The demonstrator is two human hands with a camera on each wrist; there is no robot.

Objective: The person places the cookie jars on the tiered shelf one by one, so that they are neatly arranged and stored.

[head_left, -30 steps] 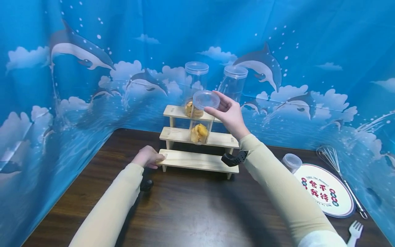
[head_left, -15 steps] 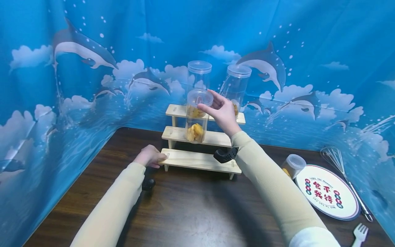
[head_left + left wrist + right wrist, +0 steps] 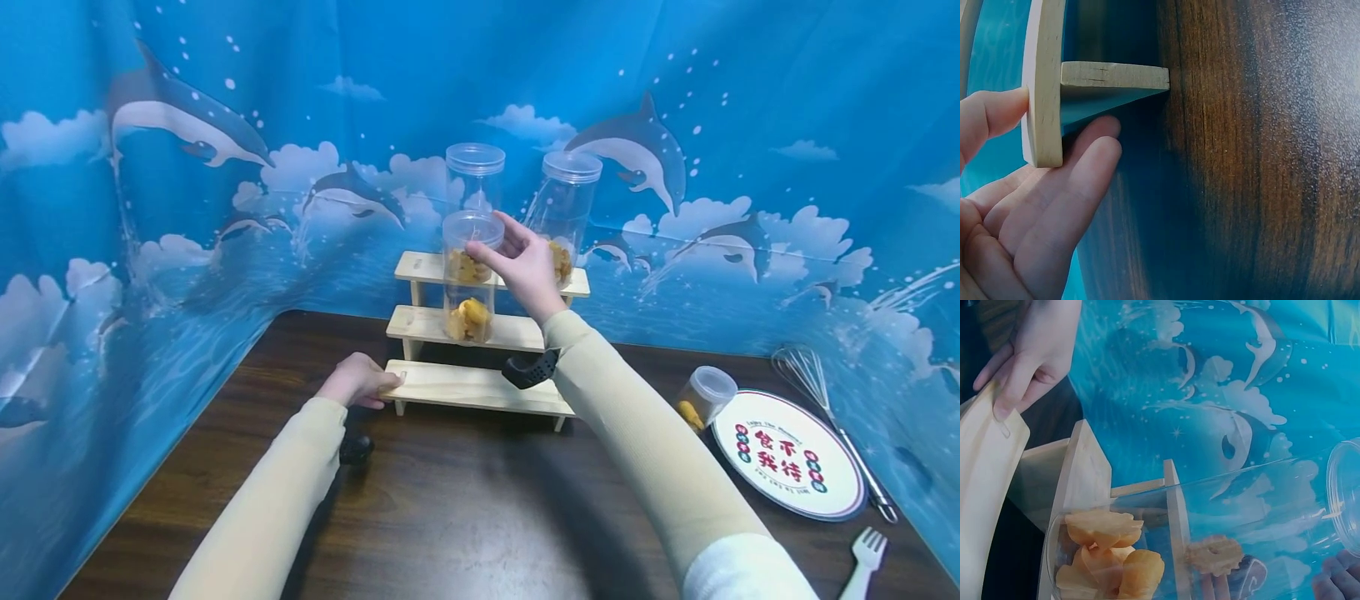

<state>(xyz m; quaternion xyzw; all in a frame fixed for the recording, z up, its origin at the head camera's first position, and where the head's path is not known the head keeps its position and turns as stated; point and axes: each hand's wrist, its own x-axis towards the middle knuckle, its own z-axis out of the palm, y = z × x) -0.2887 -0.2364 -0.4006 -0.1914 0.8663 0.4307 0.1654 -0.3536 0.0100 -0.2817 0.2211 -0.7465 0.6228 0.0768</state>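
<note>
My left hand [image 3: 357,381] pinches the left end of the lowest board of a three-tier wooden shelf [image 3: 457,385]. In the left wrist view, the thumb lies on top of that board [image 3: 1043,81] and the other fingers are below it. My right hand [image 3: 527,265] grips a clear lidded jar [image 3: 463,293] just under its lid, thumb in front. Yellow, chip-like snacks [image 3: 1107,556] fill the jar's bottom. It stands nearly upright, its base right at the middle board. Two taller clear jars, one left [image 3: 474,179] and one right [image 3: 567,200], stand on the top board.
To the right, another small jar [image 3: 705,396] with yellow snacks stands beside an oval white plate [image 3: 757,492] with red lettering. A whisk [image 3: 832,417] and a white fork [image 3: 866,554] lie around the plate. A blue dolphin-print cloth [image 3: 337,100] hangs behind the dark wooden table [image 3: 420,508].
My right hand has carried the jar leftward along the middle board, and the jar has become more upright. My left hand has kept its hold on the lowest board.
</note>
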